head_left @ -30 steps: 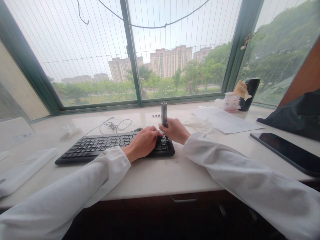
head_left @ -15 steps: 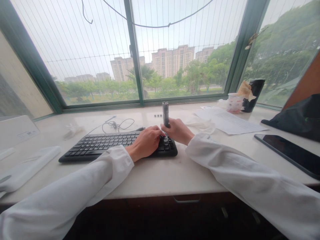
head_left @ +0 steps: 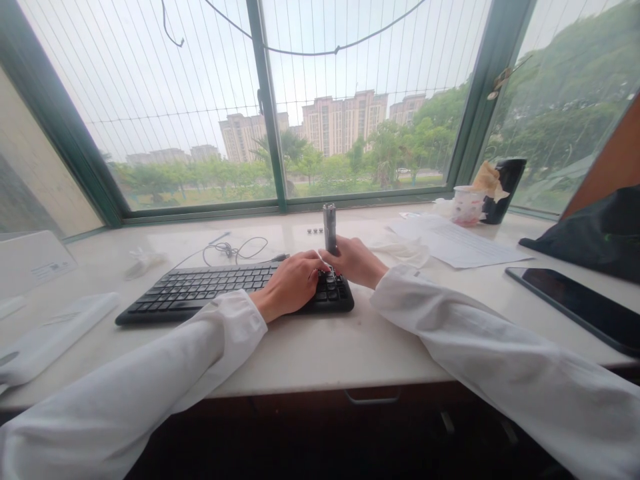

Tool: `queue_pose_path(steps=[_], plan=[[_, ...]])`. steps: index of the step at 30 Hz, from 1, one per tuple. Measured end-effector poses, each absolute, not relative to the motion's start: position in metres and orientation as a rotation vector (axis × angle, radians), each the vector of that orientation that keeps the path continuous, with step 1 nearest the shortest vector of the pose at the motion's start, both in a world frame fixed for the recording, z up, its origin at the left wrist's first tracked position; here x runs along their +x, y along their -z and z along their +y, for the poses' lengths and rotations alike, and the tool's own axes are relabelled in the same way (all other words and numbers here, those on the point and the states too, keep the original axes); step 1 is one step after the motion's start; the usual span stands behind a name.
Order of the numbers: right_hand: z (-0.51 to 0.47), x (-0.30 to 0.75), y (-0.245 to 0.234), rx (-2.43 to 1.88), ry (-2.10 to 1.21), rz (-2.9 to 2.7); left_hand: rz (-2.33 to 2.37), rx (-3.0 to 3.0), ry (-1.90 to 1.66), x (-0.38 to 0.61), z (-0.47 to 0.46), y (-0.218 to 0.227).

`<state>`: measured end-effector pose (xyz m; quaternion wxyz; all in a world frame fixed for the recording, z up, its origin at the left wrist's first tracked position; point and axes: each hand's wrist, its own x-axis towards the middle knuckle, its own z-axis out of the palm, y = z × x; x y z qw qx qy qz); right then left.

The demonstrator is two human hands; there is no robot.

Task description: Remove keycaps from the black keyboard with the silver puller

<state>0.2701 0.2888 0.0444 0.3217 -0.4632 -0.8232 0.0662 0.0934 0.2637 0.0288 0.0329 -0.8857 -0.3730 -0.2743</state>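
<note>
A black keyboard (head_left: pixel 200 288) lies on the white tabletop. Over its right part rests my left hand (head_left: pixel 293 283), its fingers curled together down at the keys; what they pinch, if anything, is hidden. My right hand (head_left: pixel 357 260) is closed around a dark stick-shaped tool (head_left: pixel 329 227) with a notched, paler top. The tool stands nearly upright above the number pad, its lower end hidden by my fingers. Both hands' fingertips meet close together there. Behind the keyboard sit three small dark pieces like keycaps (head_left: pixel 315 231).
A coiled cable (head_left: pixel 230 250) lies behind the keyboard. On the right are paper sheets (head_left: pixel 455 243), a phone (head_left: pixel 570 303), a cup (head_left: pixel 467 207), a black cylinder (head_left: pixel 506 190) and a dark bag (head_left: pixel 595 230). White boxes (head_left: pixel 60 337) stand left; the window (head_left: pixel 280 167) closes the back.
The whole view has shifted very slightly. Both hands and the tool keep nearly the same place over the keyboard.
</note>
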Motion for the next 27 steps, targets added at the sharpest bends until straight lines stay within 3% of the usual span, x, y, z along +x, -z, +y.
queue_pose_path(steps=[10, 17, 27], plan=[[0.298, 0.276, -0.041, -1.103, -0.241, -2.229, -1.320, -2.787, 0.921, 0.090, 0.272, -0.028], [0.299, 0.278, -0.033, -0.966, -0.098, -2.277, -1.332, -2.863, 0.905, 0.090, 0.267, -0.036], [0.295, 0.259, -0.028, -1.111, 0.020, -2.229, -1.407, -2.929, 0.938, 0.087, 0.282, -0.034]])
